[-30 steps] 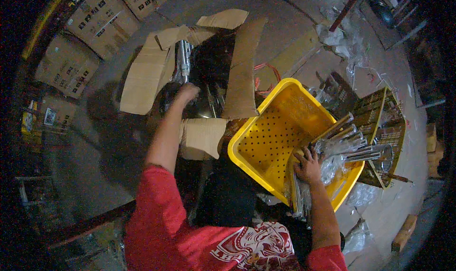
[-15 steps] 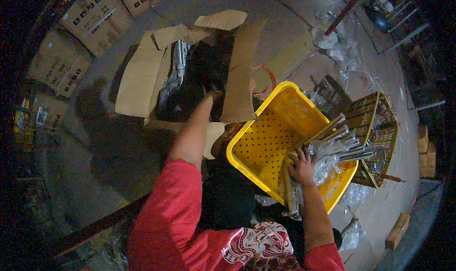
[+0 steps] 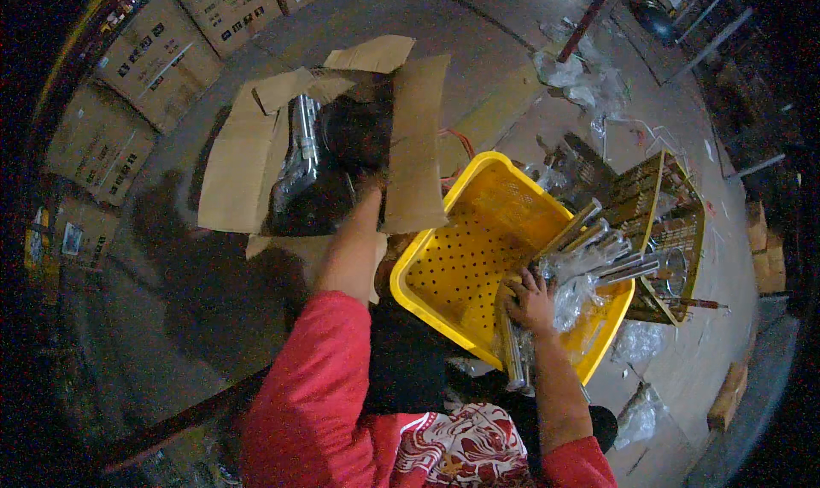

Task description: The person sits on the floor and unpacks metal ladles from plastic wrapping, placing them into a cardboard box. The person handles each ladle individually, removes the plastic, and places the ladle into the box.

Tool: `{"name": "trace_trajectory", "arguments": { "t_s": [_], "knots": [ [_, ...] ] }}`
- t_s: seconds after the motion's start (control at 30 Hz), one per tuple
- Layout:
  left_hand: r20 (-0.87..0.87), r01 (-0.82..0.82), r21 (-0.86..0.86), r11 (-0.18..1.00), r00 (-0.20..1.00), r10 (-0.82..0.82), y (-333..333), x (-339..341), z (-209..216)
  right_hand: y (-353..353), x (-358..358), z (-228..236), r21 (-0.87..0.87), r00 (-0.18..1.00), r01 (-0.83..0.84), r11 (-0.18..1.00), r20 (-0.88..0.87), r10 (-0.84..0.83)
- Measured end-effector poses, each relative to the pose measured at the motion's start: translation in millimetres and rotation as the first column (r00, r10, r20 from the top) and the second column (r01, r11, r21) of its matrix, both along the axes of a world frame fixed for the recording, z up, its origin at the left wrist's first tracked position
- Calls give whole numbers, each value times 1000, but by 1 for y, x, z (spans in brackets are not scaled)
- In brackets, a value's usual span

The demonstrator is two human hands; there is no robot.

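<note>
My left hand (image 3: 370,183) reaches down into an open cardboard box (image 3: 416,146), and its fingers are lost in the dark inside. In the same box, to the left of that hand, lie shiny metal tubes (image 3: 305,138) in clear plastic wrap. A yellow plastic basket (image 3: 410,302) with a perforated bottom stands tilted to the right of the box. My right hand (image 3: 531,304) is in the basket with its fingers curled over a metal tube (image 3: 512,351). Beside it, a bundle of chrome tubes (image 3: 598,247), partly in clear plastic, sticks out over the basket's right side.
A yellowish wire rack (image 3: 675,232) stands right of the basket. Crumpled clear plastic (image 3: 589,82) lies on the floor beyond. Stacked cartons (image 3: 158,56) line the far left. A dark red post (image 3: 589,18) rises at the back right, and a wooden block (image 3: 729,396) lies far right.
The view has shifted slightly, so box and basket appear a little further left. More of the wrapped tubes in the box shows. My right hand stays on the tube.
</note>
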State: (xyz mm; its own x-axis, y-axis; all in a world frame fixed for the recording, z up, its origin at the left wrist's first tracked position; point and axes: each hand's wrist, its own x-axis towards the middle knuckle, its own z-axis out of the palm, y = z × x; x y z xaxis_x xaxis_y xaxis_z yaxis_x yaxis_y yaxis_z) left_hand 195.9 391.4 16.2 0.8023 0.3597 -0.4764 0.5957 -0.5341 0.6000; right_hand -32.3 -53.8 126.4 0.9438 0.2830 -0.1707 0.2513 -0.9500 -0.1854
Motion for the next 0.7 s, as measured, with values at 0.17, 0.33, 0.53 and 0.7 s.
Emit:
{"name": "trace_trajectory", "arguments": {
  "t_s": [0.17,0.33,0.53,0.7],
  "knots": [
    [3,-121,-457,881,990,138,59,-41,52,-1,-2,-4,42,999,35,998,-28,-34],
    [108,-135,-505,852,970,218,68,-88,128,-2,-1,-6,-14,1000,-1,1000,14,1],
    [247,-183,-403,897,922,299,65,-149,189,-3,-1,-9,44,999,20,999,-29,-19],
    [403,-190,-380,905,847,347,75,-192,205,-3,0,-17,-13,994,80,997,-73,-81]
  ]
}}
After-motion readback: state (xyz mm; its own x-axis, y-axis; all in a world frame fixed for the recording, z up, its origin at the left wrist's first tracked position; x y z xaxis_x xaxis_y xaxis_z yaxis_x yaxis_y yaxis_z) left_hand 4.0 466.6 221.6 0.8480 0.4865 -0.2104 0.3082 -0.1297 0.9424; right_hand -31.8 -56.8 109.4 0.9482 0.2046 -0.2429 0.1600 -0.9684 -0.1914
